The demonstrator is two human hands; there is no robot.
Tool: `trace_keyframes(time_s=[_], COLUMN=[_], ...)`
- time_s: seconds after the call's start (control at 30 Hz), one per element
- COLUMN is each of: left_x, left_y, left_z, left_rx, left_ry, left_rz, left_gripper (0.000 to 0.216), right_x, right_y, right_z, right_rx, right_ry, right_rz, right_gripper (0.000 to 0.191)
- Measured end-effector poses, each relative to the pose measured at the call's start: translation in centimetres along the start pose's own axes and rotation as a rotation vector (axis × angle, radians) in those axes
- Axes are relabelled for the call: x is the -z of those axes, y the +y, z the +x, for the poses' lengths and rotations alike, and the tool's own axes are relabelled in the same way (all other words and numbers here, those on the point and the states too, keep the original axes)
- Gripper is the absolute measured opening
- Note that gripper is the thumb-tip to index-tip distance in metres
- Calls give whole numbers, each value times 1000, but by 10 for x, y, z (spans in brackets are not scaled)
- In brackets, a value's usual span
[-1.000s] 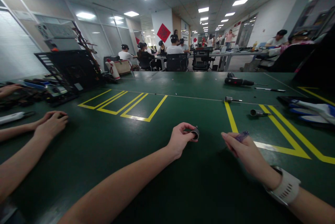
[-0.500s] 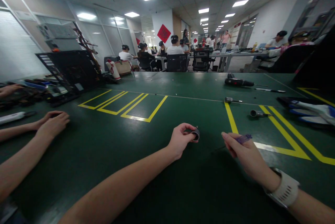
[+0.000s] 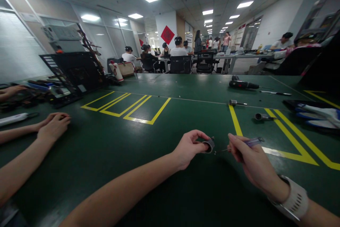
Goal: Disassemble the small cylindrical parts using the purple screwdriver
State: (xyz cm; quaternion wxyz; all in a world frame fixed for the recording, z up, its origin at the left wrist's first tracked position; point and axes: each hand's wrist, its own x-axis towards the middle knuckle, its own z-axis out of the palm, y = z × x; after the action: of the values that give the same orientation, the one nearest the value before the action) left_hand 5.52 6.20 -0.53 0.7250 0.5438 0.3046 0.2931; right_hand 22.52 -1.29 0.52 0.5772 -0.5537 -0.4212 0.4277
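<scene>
Between thumb and fingers, my left hand (image 3: 191, 148) grips a small grey metal ring (image 3: 209, 145) with a screw-like stub on its upper rim. My right hand (image 3: 248, 158) is closed round a screwdriver (image 3: 253, 142) with a clear purple handle. The screwdriver's thin shaft points left toward the ring, and its tip is apart from it. A tiny metal piece (image 3: 215, 153), perhaps a screw, shows just below the ring's right side. Farther off on the green table (image 3: 148, 156) lie two metal cup-shaped parts with stems, one nearer (image 3: 261, 117) and one farther (image 3: 233, 102).
A black power drill (image 3: 243, 84) and a thin pen-like tool (image 3: 275, 93) lie at the far right. Blue and white gloves (image 3: 318, 113) rest at the right edge. Another person's hands (image 3: 54, 124) are at the left, near a black metal frame (image 3: 77, 73). Yellow tape marks the table.
My left hand has moved right with the ring, closer to the screwdriver. The screwdriver has turned, its shaft now aimed at the ring. The tiny piece below the ring has come into sight.
</scene>
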Motion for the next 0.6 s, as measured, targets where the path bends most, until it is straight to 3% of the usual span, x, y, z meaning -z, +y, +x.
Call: trace_keyframes(time_s=[0.4, 0.6], left_x=[-4, -5], left_y=[-2, 2], left_z=[1, -1], left_rx=[46, 80], left_ry=[1, 33], left_rz=[-115, -182], left_gripper=[19, 18], right_x=[-3, -4], right_y=[0, -1], right_z=[-2, -2], right_rx=[20, -11], right_ry=[69, 38], right_rz=[90, 116], right_gripper=[43, 41])
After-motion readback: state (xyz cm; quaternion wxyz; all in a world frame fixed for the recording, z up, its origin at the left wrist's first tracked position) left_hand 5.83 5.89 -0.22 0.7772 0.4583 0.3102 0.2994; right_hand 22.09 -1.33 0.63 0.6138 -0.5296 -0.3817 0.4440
